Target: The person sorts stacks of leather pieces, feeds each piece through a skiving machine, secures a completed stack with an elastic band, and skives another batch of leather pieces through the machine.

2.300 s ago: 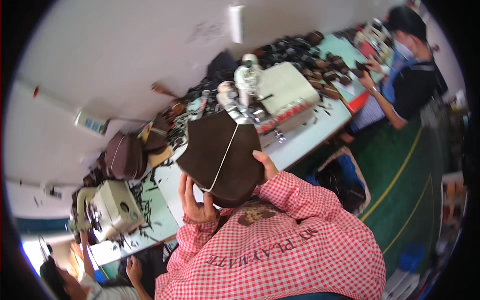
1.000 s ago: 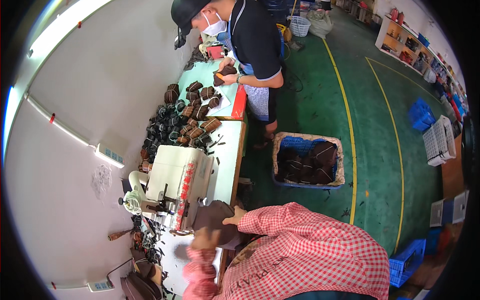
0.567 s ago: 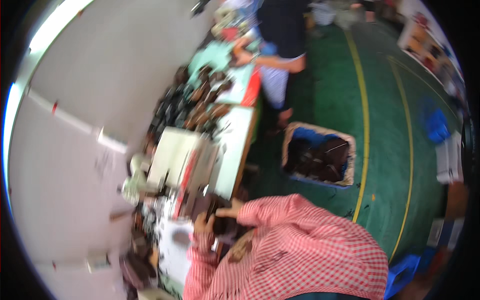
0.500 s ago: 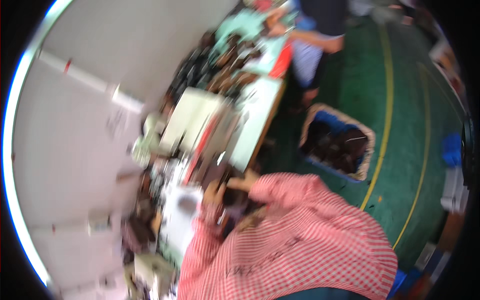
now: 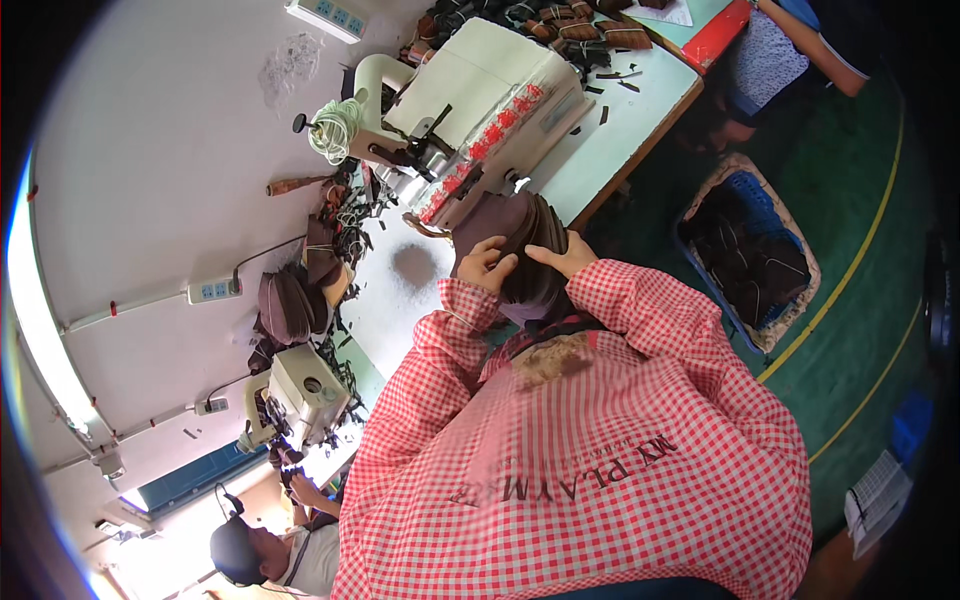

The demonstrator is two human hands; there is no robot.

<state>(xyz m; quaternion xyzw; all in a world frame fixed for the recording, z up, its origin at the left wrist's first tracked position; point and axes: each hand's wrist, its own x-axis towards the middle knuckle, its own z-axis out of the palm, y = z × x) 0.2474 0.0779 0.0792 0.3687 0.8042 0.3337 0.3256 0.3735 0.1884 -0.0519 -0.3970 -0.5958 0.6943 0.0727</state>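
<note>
A thick stack of dark brown, flat, leather-like pieces [image 5: 528, 222] is held in front of my body, just below the machine's near end. My left hand [image 5: 485, 266] grips its left side, with curled fingers on the top face. On the other side my right hand [image 5: 568, 254] holds the fanned edges, thumb lying across them; its other fingers are hidden behind the stack. Close above stands a cream machine [image 5: 480, 85], like a sewing or skiving machine, with a red-patterned strip along its edge.
Dark scraps litter the white table [image 5: 385, 315]. Brown bundles [image 5: 290, 303] lie by the wall, near a second machine [image 5: 305, 385] where a person [image 5: 315, 545] works. Right of the table, a blue basket [image 5: 745, 335] of brown pieces stands on the green floor. Another person [image 5: 770, 70] is beyond.
My view has swung and steadied, so the machine and basket appear higher or farther right. The stack now shows clearly between my hands, and the person at lower left has come into view.
</note>
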